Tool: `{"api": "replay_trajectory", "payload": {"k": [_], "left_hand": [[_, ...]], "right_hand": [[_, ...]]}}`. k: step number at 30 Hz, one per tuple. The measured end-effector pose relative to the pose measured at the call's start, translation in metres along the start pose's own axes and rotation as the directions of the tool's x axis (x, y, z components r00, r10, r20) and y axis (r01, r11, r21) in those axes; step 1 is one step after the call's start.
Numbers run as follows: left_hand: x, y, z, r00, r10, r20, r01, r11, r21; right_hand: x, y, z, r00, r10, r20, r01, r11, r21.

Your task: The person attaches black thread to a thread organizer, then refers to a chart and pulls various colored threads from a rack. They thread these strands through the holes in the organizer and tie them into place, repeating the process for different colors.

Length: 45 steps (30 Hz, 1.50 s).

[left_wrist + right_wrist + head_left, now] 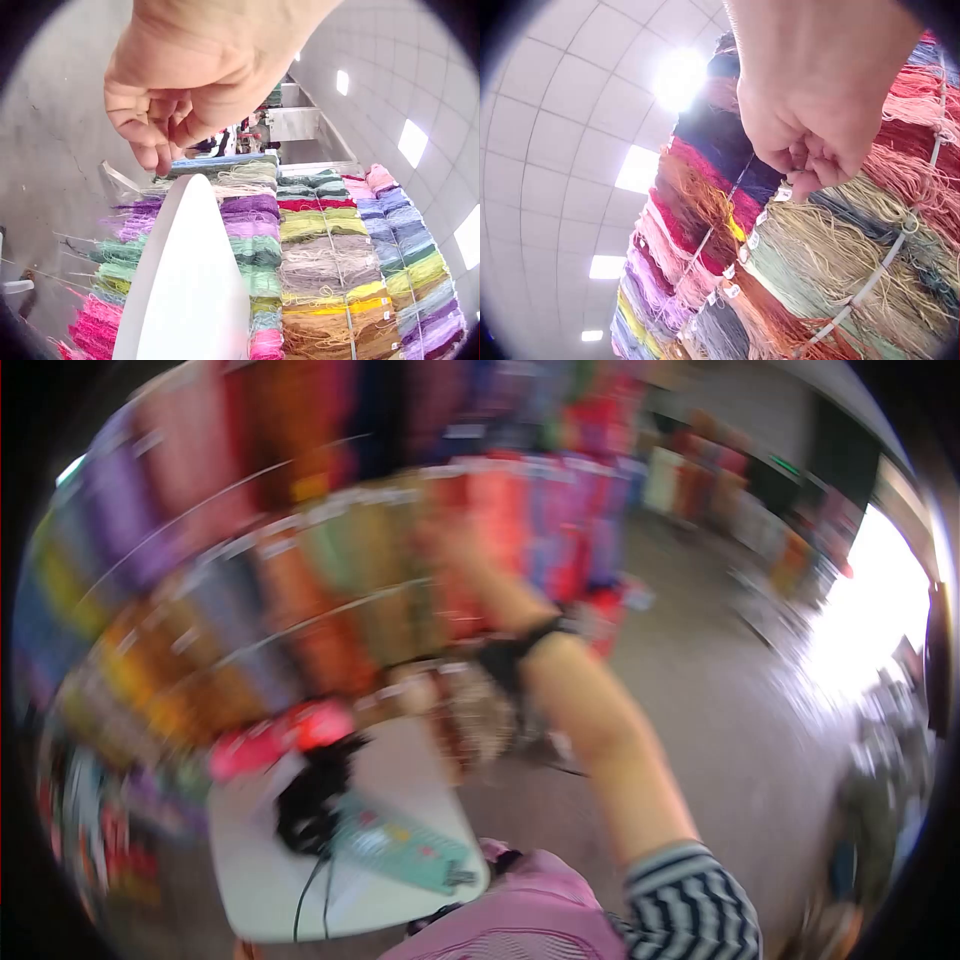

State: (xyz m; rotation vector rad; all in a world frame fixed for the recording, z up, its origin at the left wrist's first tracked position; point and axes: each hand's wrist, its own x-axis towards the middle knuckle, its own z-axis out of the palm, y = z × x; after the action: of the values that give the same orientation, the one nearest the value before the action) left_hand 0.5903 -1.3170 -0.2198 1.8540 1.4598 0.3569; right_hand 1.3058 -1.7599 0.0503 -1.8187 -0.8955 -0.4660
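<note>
The tan yarn (832, 251) hangs just below the right hand (810, 120), whose curled fingers are beside a white tag (783, 194), though I cannot tell whether they pinch anything, while the left hand (191, 71), loosely curled and holding nothing, is near the white tabletop (196, 277).

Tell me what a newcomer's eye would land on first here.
First, the coloured yarn, hung in tiers across the left and middle of the head view. Next, the right hand, its fingers curled at the top of beige strands near a small white tag in the right wrist view. Then the bright pink bundle at the far edge of the white table, lower left in the head view.
</note>
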Motion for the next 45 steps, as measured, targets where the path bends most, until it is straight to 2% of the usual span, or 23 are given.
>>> {"api": "replay_trajectory", "payload": {"k": [3, 6, 7, 9, 12, 13, 15, 17, 19, 20, 21, 25, 26, 27, 29, 31, 34, 35, 38, 40, 43, 44, 45], "left_hand": [[-0.021, 0.014, 0.016, 0.831, 0.556, -0.022, -0.555, 0.825, -0.108], [-0.051, 0.033, 0.025, 0.943, 0.282, -0.177, -0.333, 0.791, -0.514], [-0.054, 0.046, 0.017, 0.971, -0.238, 0.030, 0.168, 0.586, -0.792], [-0.072, 0.038, 0.012, 0.960, -0.278, 0.039, 0.191, 0.546, -0.816], [-0.105, 0.022, 0.005, 0.946, -0.322, 0.034, 0.210, 0.529, -0.822], [-0.120, 0.018, 0.000, 0.944, -0.331, 0.019, 0.203, 0.531, -0.822], [-0.147, 0.000, -0.007, 0.921, -0.388, -0.042, 0.176, 0.509, -0.843], [-0.167, -0.028, -0.008, 0.937, -0.346, -0.035, 0.158, 0.514, -0.843], [-0.190, -0.039, -0.015, 0.911, -0.407, -0.067, 0.162, 0.503, -0.849], [-0.200, -0.042, -0.018, 0.902, -0.428, -0.058, 0.186, 0.507, -0.842], [-0.211, -0.044, -0.021, 0.890, -0.450, -0.079, 0.172, 0.491, -0.854], [-0.241, -0.039, -0.030, 0.904, -0.398, -0.155, 0.104, 0.557, -0.824], [-0.245, -0.036, -0.032, 0.912, -0.377, -0.161, 0.092, 0.570, -0.817], [-0.251, -0.031, -0.032, 0.912, -0.380, -0.156, 0.097, 0.569, -0.817], [-0.248, -0.013, -0.029, 0.935, -0.315, -0.163, 0.068, 0.611, -0.788], [-0.242, -0.003, -0.028, 0.949, -0.278, -0.150, 0.071, 0.649, -0.758], [-0.236, 0.016, -0.021, 0.950, -0.287, -0.120, 0.120, 0.693, -0.711], [-0.232, 0.024, -0.020, 0.954, -0.280, -0.106, 0.131, 0.708, -0.694], [-0.223, 0.034, -0.010, 0.964, -0.252, -0.080, 0.137, 0.734, -0.666], [-0.209, 0.037, -0.002, 0.973, -0.229, -0.033, 0.147, 0.719, -0.679], [-0.192, 0.069, 0.010, 0.982, -0.185, 0.031, 0.156, 0.716, -0.680], [-0.192, 0.079, 0.021, 0.982, -0.177, 0.065, 0.175, 0.723, -0.668], [-0.183, 0.083, 0.027, 0.989, -0.127, 0.081, 0.148, 0.720, -0.678]], "right_hand": [[0.001, -0.003, 0.002, 0.964, 0.267, 0.011, -0.232, 0.816, 0.530], [0.034, 0.029, -0.003, 0.986, 0.143, 0.084, -0.164, 0.914, 0.372], [0.052, 0.053, 0.001, 0.998, -0.037, 0.041, 0.021, 0.940, 0.341], [0.068, 0.037, 0.016, 0.998, 0.035, 0.051, -0.057, 0.825, 0.562], [0.116, 0.087, 0.039, 0.981, 0.047, 0.187, -0.114, 0.923, 0.367], [0.123, 0.118, 0.049, 0.987, -0.134, 0.094, 0.134, 0.991, 0.007], [0.112, 0.087, 0.079, 0.949, -0.315, 0.002, 0.256, 0.767, -0.588], [0.095, 0.059, 0.104, 0.832, -0.441, 0.337, 0.415, 0.091, -0.905], [0.044, -0.042, 0.162, 0.991, 0.027, 0.129, 0.073, 0.703, -0.708], [0.038, -0.007, 0.204, 0.951, -0.226, 0.210, 0.276, 0.928, -0.249], [0.018, -0.001, 0.243, 0.869, -0.468, 0.157, 0.417, 0.866, 0.276], [-0.134, -0.101, 0.358, 0.768, -0.398, 0.502, 0.332, 0.918, 0.219], [-0.176, -0.162, 0.355, 0.367, -0.488, 0.792, 0.808, 0.588, -0.012], [-0.230, -0.217, 0.343, 0.363, -0.392, 0.846, 0.201, 0.919, 0.340], [-0.293, -0.301, 0.320, -0.077, -0.426, 0.901, 0.042, 0.902, 0.430], [-0.314, -0.365, 0.281, -0.107, -0.612, 0.784, -0.106, 0.791, 0.603], [-0.288, -0.371, 0.263, 0.111, -0.639, 0.761, -0.290, 0.711, 0.640], [-0.276, -0.349, 0.268, 0.306, -0.666, 0.681, -0.315, 0.604, 0.732], [-0.214, -0.293, 0.238, 0.519, -0.539, 0.663, -0.707, 0.165, 0.687], [-0.169, -0.245, 0.192, 0.645, -0.208, 0.736, -0.755, -0.021, 0.655], [-0.086, -0.124, 0.090, 0.882, 0.065, 0.467, -0.469, 0.233, 0.852], [-0.071, -0.113, 0.043, 0.983, 0.081, 0.162, -0.181, 0.406, 0.896], [-0.075, -0.145, 0.023, 0.929, 0.086, -0.361, 0.124, 0.844, 0.522]]}}
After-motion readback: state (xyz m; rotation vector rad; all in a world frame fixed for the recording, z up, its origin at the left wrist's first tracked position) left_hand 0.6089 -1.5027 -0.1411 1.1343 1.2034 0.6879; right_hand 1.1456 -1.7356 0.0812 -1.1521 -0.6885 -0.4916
